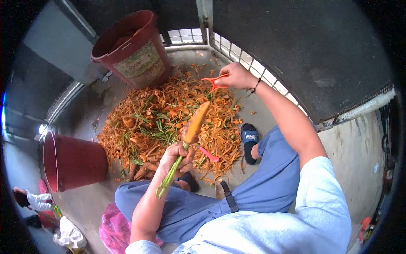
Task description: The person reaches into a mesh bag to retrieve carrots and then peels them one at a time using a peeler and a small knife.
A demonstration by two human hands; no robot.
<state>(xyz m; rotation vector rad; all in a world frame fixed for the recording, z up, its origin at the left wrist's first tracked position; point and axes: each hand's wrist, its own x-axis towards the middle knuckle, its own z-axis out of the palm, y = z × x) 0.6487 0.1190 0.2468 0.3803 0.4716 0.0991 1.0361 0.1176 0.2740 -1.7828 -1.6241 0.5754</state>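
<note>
My left hand (176,158) is wrapped round the top end of a carrot (196,122), its green stalks hanging down past the wrist. The carrot points up and away, partly peeled bright orange, with brownish skin left near the hand. In my right hand (237,77) is an orange-red peeler (215,81), held beyond the carrot's tip and apart from it. Beneath both hands spreads a heap of carrot peelings (148,114) mixed with green stalks. A knife with a pink-red handle (208,154) lies on the heap's near side.
A tall dark-red bin (144,63) stands behind the heap, with orange scraps inside. Another red bucket (76,163) lies tipped at the left. Unpeeled carrots (146,170) rest near my left knee, close to a pink plastic bag (114,228). Another person (36,201) is at far left.
</note>
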